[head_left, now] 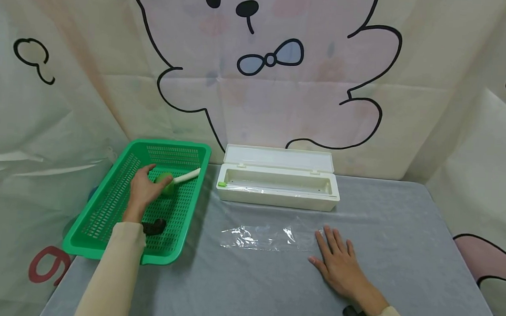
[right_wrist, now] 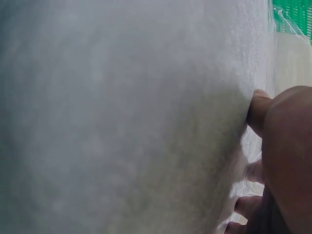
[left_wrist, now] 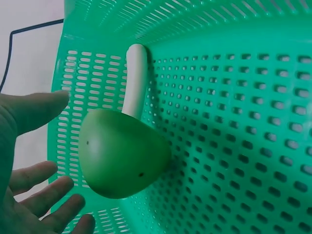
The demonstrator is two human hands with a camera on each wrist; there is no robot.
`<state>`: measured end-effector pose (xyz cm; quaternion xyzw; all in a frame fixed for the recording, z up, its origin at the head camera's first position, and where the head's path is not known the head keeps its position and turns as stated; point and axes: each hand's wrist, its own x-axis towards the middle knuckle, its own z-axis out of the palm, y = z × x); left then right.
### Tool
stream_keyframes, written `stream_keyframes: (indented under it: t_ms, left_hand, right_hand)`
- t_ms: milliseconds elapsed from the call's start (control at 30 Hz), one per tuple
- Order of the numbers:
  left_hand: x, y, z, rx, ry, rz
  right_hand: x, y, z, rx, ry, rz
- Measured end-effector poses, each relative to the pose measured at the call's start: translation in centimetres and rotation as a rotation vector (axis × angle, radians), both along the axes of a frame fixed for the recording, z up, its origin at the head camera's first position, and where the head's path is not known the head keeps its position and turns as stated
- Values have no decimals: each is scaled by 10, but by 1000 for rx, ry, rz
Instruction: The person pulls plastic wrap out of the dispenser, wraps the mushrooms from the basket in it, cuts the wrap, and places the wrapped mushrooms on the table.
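My left hand point(head_left: 145, 189) is inside the green basket point(head_left: 206, 158), beside a smooth, rounded green object point(left_wrist: 122, 153). In the left wrist view the thumb and fingers are spread, with a gap between them and that object. A white stick-like piece point(left_wrist: 135, 80) lies behind it, one end hidden. My right hand point(head_left: 338, 266) lies with fingers extended on the grey cloth. Its fingertips are at the right end of a clear plastic film sheet point(head_left: 257, 238) spread on the table; in the right wrist view the fingers are partly hidden.
A white wrap dispenser box point(head_left: 278, 201) with its lid raised and a green slider point(head_left: 222, 184) stands at the back of the table point(head_left: 246, 291). A dark wrist strap point(head_left: 154, 227) shows at the left wrist. A printed curtain hangs close behind.
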<state>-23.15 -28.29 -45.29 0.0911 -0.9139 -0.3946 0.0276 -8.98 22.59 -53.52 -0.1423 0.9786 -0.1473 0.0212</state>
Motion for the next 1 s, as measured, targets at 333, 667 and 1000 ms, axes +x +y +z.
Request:
stream_keyframes:
  t_ms: [333,667,1000]
  left_hand:
    - [-5,-7,-5,8,-152,-74]
    - [-8,-8,-12,23,-136,-85]
    - [-4,-4,-2,64,-96,-55]
  right_hand:
    - [0,0,-3,-45,53,13]
    - [2,-3,2,-33,-7,-7]
    - [3,-3,2,-25,-33,-24]
